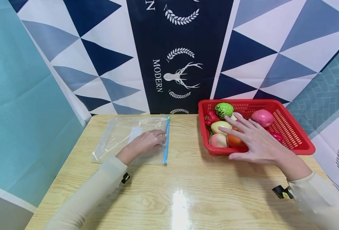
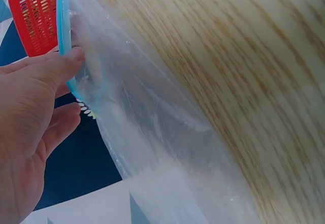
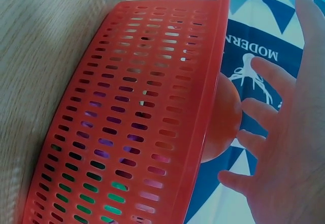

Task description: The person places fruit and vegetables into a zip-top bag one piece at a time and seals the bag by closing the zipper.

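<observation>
On the left, your left hand [image 1: 147, 142] pinched the clear bag [image 1: 117, 137] by its blue zip strip [image 1: 166, 151]; steady was best imo. Rightward, your right hand [image 1: 259, 145] was empty, fingers spread wide over the orange fruit [image 1: 234, 141] in the red basket [image 1: 293, 132]; clearing its near rim mattered.

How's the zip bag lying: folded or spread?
Spread. In the head view, the clear bag lies out across the tabletop, its blue strip roughly straight.

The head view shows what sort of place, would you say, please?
Probably a staged tabletop workspace: a pale wood-grain table with a red slotted plastic basket on it, and a blue-and-white patterned backdrop close behind.
</observation>
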`<state>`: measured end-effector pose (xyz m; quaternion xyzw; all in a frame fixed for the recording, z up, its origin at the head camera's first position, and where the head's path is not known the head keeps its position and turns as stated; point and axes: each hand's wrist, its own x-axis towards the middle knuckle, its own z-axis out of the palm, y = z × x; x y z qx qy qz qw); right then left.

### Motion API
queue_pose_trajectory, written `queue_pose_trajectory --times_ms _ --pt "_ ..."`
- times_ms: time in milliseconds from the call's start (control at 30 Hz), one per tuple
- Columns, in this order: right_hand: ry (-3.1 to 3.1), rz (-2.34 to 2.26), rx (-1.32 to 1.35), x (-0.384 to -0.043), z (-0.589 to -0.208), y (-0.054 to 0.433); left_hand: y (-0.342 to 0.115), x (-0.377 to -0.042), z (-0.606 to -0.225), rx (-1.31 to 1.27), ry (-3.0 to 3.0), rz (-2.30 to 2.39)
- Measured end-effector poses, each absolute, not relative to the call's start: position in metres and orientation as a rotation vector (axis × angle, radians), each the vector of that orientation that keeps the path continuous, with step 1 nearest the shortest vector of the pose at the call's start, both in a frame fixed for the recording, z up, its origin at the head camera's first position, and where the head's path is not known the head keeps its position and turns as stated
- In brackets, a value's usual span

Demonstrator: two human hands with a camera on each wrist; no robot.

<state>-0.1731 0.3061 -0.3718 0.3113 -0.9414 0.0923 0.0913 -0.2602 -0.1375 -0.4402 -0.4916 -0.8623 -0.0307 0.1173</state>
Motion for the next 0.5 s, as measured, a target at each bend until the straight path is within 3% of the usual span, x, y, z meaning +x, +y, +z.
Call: queue_pose_trajectory --times_ms 500 --pt "-2.790 0.284 0.900 -0.176 -0.365 0.301 -0.139 -0.262 -0.430 -1.470 -2.322 -0.054"
